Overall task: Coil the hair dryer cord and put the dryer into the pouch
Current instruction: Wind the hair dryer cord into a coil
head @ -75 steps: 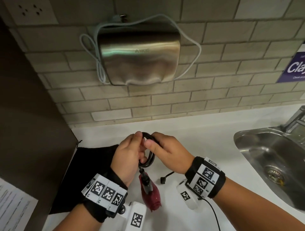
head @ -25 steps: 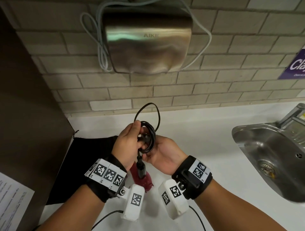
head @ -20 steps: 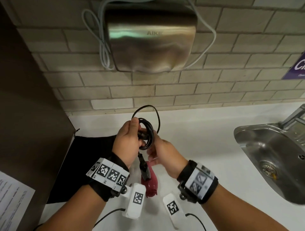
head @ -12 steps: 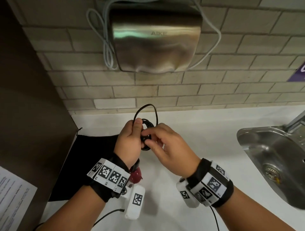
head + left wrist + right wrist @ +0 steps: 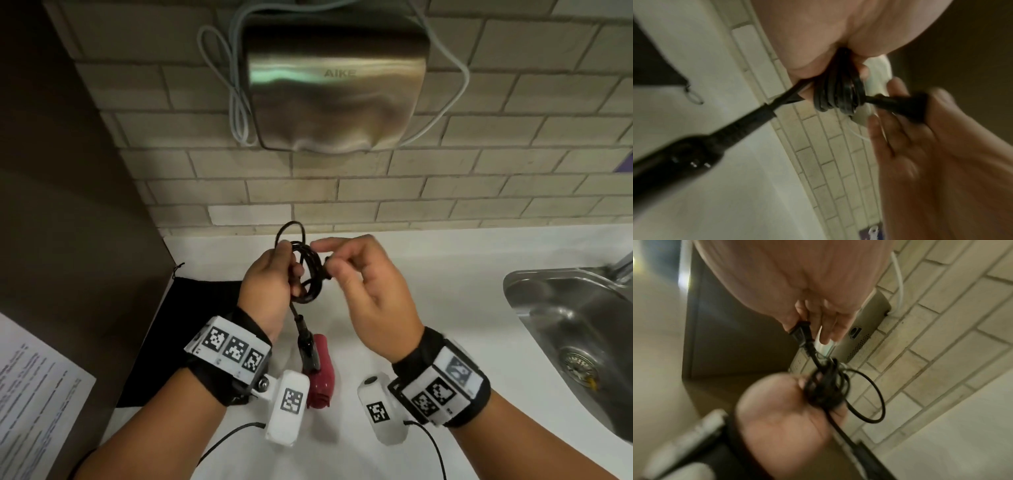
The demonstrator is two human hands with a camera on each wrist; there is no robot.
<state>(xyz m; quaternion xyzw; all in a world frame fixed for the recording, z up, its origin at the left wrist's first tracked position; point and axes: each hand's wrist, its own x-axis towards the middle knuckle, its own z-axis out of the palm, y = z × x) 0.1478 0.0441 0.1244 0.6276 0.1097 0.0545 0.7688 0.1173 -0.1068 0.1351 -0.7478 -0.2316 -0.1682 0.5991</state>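
Cord coil (image 5: 306,274) gripped in left hand (image 5: 270,291), plug (image 5: 800,332) pinched by right hand (image 5: 366,291): tuck plug thru snugly w/o loosening loops.

We see the black cord (image 5: 310,274) coiled in loops above the counter with one loose loop on top, the maroon dryer (image 5: 320,373) dangling below, the black pouch (image 5: 191,329) flat at left

The dryer (image 5: 320,371) is partly covered by a wrist camera (image 5: 287,407) and the left hand (image 5: 269,291), the pouch (image 5: 178,329) is half hidden behind the left forearm, the sink (image 5: 561,315) is cut off at the right edge, and both wrist views are blurred.
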